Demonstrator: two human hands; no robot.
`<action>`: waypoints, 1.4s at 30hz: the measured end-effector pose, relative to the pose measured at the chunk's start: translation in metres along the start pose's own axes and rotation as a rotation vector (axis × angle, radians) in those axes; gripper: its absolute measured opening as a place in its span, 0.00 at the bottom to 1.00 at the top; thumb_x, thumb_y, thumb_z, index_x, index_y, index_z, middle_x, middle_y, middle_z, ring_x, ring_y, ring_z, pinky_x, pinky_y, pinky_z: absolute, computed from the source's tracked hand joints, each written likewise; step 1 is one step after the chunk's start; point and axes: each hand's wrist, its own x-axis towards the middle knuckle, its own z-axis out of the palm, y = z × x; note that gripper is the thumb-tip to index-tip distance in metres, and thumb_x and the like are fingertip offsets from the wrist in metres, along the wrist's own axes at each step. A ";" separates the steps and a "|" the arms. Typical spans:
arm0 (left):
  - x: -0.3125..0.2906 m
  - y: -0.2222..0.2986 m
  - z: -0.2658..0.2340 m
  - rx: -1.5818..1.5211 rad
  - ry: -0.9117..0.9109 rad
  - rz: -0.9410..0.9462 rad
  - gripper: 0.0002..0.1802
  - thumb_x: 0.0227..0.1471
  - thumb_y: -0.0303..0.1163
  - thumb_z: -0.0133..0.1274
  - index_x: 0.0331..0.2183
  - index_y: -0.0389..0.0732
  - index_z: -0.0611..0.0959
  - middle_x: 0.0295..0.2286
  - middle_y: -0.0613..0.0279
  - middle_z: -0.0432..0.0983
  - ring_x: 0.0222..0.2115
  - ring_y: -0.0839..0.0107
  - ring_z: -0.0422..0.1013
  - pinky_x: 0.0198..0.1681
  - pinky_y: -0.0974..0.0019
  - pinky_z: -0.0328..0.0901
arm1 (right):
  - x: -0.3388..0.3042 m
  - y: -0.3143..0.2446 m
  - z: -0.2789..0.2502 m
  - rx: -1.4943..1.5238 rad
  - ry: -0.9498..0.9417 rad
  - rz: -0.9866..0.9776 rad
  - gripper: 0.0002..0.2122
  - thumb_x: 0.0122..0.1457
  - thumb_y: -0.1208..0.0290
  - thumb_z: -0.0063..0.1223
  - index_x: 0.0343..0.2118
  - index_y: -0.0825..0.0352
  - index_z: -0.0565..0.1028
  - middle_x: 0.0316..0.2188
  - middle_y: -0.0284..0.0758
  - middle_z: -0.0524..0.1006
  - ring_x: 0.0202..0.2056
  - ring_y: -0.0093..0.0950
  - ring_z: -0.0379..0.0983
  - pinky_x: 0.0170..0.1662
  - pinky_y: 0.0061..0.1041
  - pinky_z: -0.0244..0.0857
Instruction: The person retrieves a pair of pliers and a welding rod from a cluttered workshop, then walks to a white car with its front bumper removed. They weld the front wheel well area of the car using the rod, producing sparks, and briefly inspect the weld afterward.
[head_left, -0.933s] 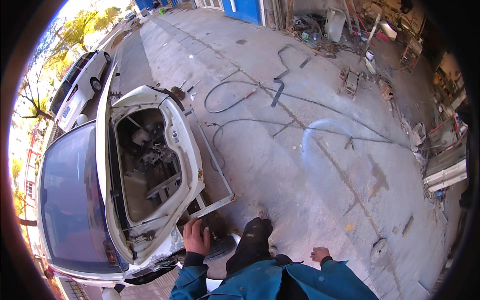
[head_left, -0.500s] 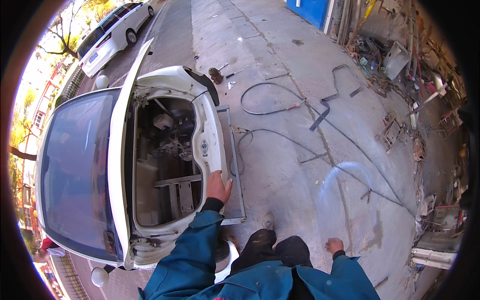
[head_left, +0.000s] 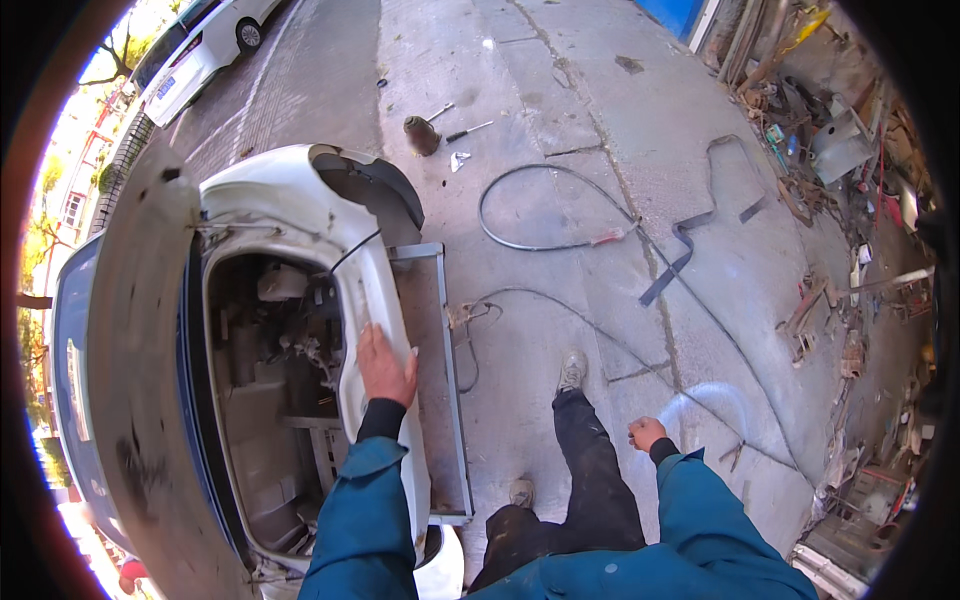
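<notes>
My left hand (head_left: 385, 366) lies on the white panel along the edge of an opening in a white car body (head_left: 385, 285), its fingers stretched out flat and its thumb apart. Past that edge, the dim opening (head_left: 268, 400) shows a bare interior with loose parts. A raised lid (head_left: 145, 400) with dirty smears stands up on the far side of the opening. My right hand (head_left: 645, 432) hangs over the concrete beside my right leg, fingers curled in with no object showing in them.
A grey metal frame (head_left: 452, 340) juts out from under the car body. Ahead lie a looped hose (head_left: 540, 225), a bent dark strip (head_left: 675, 265), a dark container (head_left: 421, 136) and a screwdriver (head_left: 468, 131). Scrap (head_left: 840, 150) is heaped at right; a white van (head_left: 205, 55) stands far left.
I have stepped forward alongside the car body, one foot now out ahead. My left hand is farther along the panel's edge, and the raised lid looks closer. My right hand stays curled.
</notes>
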 end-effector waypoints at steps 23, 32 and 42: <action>0.016 0.015 0.008 0.284 -0.365 -0.336 0.61 0.50 0.42 0.62 0.72 0.36 0.42 0.68 0.29 0.42 0.68 0.31 0.46 0.69 0.35 0.46 | 0.658 -0.278 -0.015 0.645 0.241 0.265 0.28 0.65 0.44 0.56 0.54 0.67 0.74 0.42 0.39 0.76 0.46 0.39 0.75 0.51 0.49 0.69; 0.014 0.016 0.008 0.296 -0.378 -0.348 0.62 0.51 0.44 0.62 0.72 0.36 0.42 0.68 0.28 0.42 0.68 0.31 0.47 0.69 0.36 0.47 | 0.691 -0.265 -0.045 0.814 0.134 0.172 0.10 0.61 0.60 0.62 0.39 0.57 0.74 0.32 0.31 0.75 0.33 0.27 0.72 0.45 0.35 0.72; 0.031 0.015 0.011 0.124 -0.238 -0.231 0.57 0.48 0.34 0.67 0.69 0.30 0.51 0.66 0.30 0.50 0.65 0.30 0.52 0.68 0.36 0.51 | 0.396 -0.244 -0.083 1.337 0.175 -0.193 0.06 0.59 0.76 0.54 0.39 0.62 0.73 0.35 0.34 0.74 0.39 0.32 0.75 0.50 0.43 0.76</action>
